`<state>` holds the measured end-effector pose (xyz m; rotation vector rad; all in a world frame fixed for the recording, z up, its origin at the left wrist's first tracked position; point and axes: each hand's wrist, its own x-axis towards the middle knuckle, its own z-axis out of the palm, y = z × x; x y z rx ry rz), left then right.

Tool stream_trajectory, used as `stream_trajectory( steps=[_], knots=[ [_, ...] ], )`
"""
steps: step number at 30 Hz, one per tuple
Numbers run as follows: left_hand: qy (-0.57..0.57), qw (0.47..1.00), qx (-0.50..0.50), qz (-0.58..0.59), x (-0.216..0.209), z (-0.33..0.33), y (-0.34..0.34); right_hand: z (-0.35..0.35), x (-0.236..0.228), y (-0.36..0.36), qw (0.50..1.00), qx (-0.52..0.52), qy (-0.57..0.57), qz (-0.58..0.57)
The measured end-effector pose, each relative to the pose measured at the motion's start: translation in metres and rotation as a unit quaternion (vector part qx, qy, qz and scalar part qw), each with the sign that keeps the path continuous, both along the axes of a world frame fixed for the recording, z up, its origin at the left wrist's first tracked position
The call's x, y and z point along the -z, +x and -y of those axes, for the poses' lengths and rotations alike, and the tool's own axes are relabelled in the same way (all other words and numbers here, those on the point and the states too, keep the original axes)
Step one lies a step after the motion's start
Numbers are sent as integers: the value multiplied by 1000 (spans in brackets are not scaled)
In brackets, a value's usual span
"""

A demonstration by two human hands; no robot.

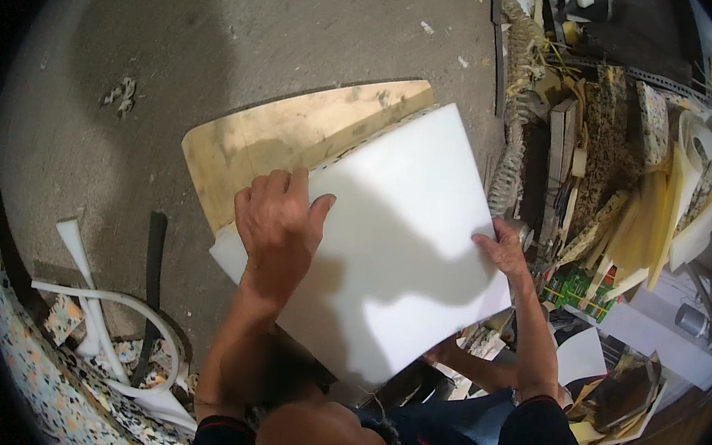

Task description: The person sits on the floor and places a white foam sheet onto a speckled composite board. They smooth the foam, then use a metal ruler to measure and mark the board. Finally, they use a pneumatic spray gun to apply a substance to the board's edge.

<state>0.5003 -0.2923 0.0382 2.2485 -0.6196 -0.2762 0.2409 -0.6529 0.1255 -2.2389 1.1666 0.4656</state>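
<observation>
A large white foam slab [412, 202] lies tilted in front of me, with shadow across its middle. My left hand [281, 217] is at its upper left edge, fingers curled over that edge and thumb on the top face. At the right edge my right hand [504, 249] grips the slab, thumb on top and fingers out of sight beneath. A pale, stained board [271, 128] with a curved far edge sticks out from under the slab. Between them a thin dark-speckled edge shows. The fingertips of my left hand are hidden.
Foam strips and sheets [657, 221] are heaped at the right, beside a pale ribbed hose [508, 151]. Speckled foam [35, 365], a white curved strip [172, 333] and a black strip [153, 282] lie at the lower left. Scraps [123, 94] dot the grey floor [154, 31].
</observation>
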Motion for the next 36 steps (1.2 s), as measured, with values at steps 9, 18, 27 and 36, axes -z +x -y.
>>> stream_trajectory(
  steps=[9, 18, 27, 36],
  knots=[
    [-18, 1000, -11, -6, 10, 18, -1, -3, 2, 12, 997, -3, -34, -71],
    [6, 1000, -26, 10, 13, 42, -9, -2, 7, 18, 996, -10, -24, -81],
    [71, 990, 25, 118, 31, 53, -24, -3, 21, 12, 998, 18, -13, -60],
    [155, 938, 239, 199, 26, 98, -39, 6, 34, -10, 997, 25, 42, 59]
  ],
)
